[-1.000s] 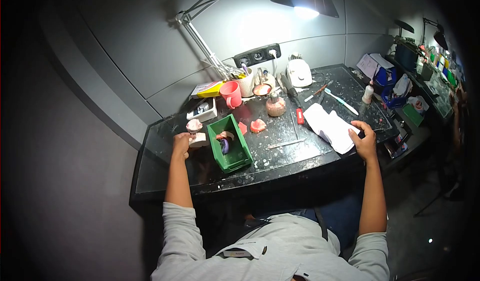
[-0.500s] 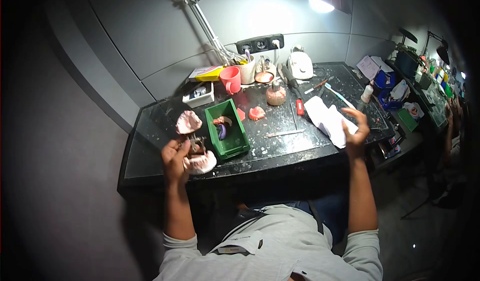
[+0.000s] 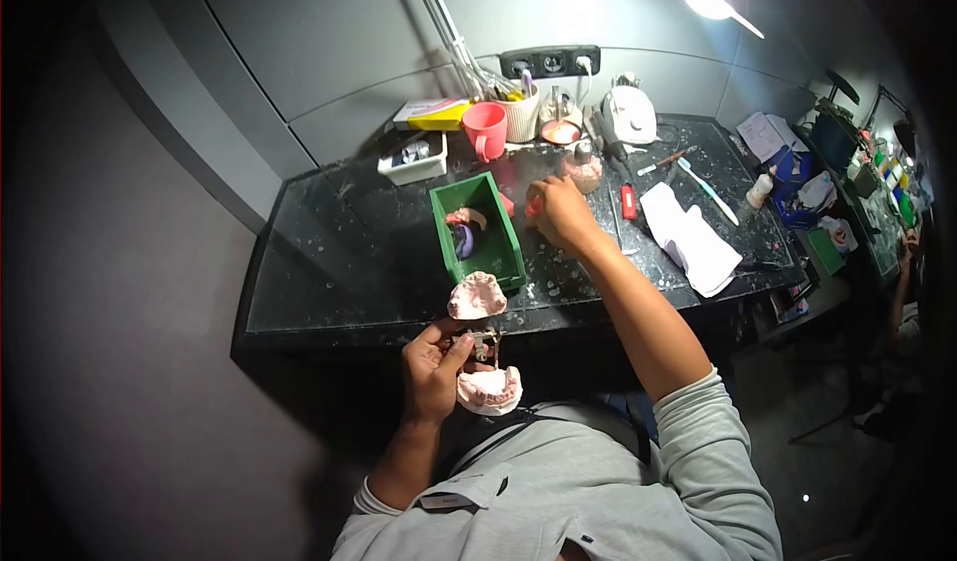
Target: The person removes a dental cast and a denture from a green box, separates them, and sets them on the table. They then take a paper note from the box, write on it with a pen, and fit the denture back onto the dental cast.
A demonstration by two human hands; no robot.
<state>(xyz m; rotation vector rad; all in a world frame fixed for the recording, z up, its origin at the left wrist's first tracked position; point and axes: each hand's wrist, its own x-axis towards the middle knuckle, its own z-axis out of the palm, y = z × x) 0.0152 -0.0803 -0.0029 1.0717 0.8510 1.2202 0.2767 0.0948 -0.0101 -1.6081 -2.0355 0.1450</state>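
My left hand (image 3: 435, 367) is closed on the metal frame of a dental articulator (image 3: 480, 345), in front of the bench edge. An upper plaster cast (image 3: 477, 297) is on its top arm and a lower plaster cast (image 3: 489, 389) on its bottom arm, spread wide apart. Over the bench, my right hand (image 3: 564, 214) has its fingers closed around a small pink wax piece (image 3: 534, 206), partly hidden by them. Just left of that hand stands a green bin (image 3: 495, 252) containing a purple curved piece (image 3: 464, 241) and a pinkish one (image 3: 469, 217).
Behind are a white tray (image 3: 414, 169), a pink mug (image 3: 485, 129), a tool cup (image 3: 519, 117) and a white machine (image 3: 630, 114). To the right lie a red object (image 3: 628, 202), a white cloth (image 3: 688, 240) and a toothbrush (image 3: 709, 191). A lamp (image 3: 707, 0) shines overhead.
My right hand has moved left from beside the cloth to the pink wax piece and closed on it. My left hand has brought the articulator rightward and nearer my body. The view has shifted.
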